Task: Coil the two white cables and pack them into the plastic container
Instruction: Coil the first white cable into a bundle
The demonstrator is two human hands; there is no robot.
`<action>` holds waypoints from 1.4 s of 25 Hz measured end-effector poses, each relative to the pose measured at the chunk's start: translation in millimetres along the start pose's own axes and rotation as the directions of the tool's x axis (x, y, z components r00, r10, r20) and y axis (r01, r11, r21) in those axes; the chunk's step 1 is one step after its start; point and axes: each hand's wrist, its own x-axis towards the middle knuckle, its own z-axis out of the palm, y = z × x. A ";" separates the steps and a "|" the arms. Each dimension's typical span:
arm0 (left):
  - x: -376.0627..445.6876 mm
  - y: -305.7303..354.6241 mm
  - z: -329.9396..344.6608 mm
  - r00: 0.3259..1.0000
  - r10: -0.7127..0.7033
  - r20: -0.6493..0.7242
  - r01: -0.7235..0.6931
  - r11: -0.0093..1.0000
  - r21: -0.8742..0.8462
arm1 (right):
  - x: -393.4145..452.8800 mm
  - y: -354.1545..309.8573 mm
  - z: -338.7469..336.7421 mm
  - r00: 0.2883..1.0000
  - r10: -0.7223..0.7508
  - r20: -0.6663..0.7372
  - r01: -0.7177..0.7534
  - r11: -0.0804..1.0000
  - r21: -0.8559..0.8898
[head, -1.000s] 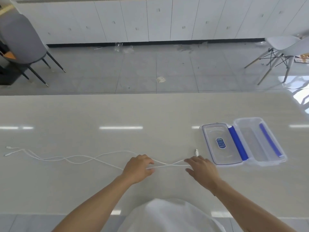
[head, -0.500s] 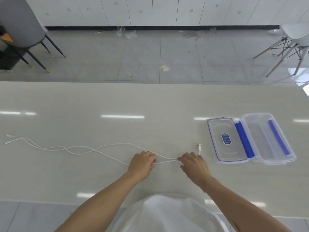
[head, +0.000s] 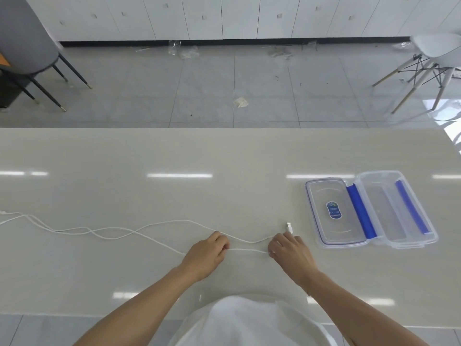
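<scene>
The cables (head: 154,224) lie on the surface (head: 174,151), running from its left edge to the near centre. The container (head: 396,208) sits at right, its lid (head: 331,211) just left of it. Both hands, left hand (head: 207,254) and right hand (head: 290,253), rest on the cables' right ends, left of the lid.

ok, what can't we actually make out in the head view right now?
- Far ends of the white cables: cut off by the left frame edge.
- Cable end inside the right hand: hidden by its fingers.
- Lid label text: too small.
- Container latches: blurred.
</scene>
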 end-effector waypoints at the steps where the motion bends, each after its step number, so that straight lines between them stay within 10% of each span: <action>1: -1.2 0.7 -2.4 1.000 0.002 -0.017 -0.003 1.000 -0.004 | -1.5 0.7 -1.1 1.000 -0.003 -0.004 0.003 1.000 0.005; 9: -11.7 -4.2 -36.4 0.938 0.011 -0.346 -0.067 0.986 -0.152 | -15.3 12.5 -34.5 0.984 0.144 0.105 -0.171 0.926 0.338; 18: -11.2 16.2 -84.1 0.773 -0.126 -0.622 -0.153 0.914 -0.375 | -30.0 -13.7 -115.4 0.939 -0.102 0.328 -0.301 0.217 0.929; 28: -11.9 58.2 -81.2 0.778 -0.119 -0.617 -0.182 0.897 -0.403 | -36.8 -67.1 -153.7 0.890 -0.326 0.320 -0.309 0.084 0.947; 35: -23.4 77.1 -61.7 0.908 0.029 -0.419 -0.200 0.907 -0.371 | -36.6 -75.5 -171.2 0.943 -0.269 0.197 -0.216 -0.044 0.975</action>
